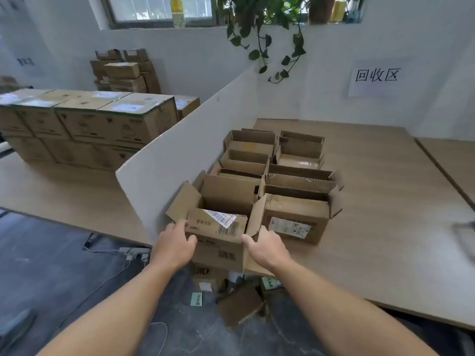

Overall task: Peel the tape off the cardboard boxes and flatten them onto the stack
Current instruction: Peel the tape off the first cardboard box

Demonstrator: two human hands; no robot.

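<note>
Trailing plant (259, 34) hangs by window (159, 9); paper sign (376, 77) on wall.

- The one view, worn on the person's head, faces forward and tilts down along both forearms to the left hand (177, 242) and right hand (267, 246)
- It sits close above the open box (221, 227) that both hands grip at the near edge of the table (385, 201), low in the middle of the frame
- The wide lens bows the divider panel (185, 155) and reaches from the floor (51, 265) below to the window (159, 9) at the top
</note>
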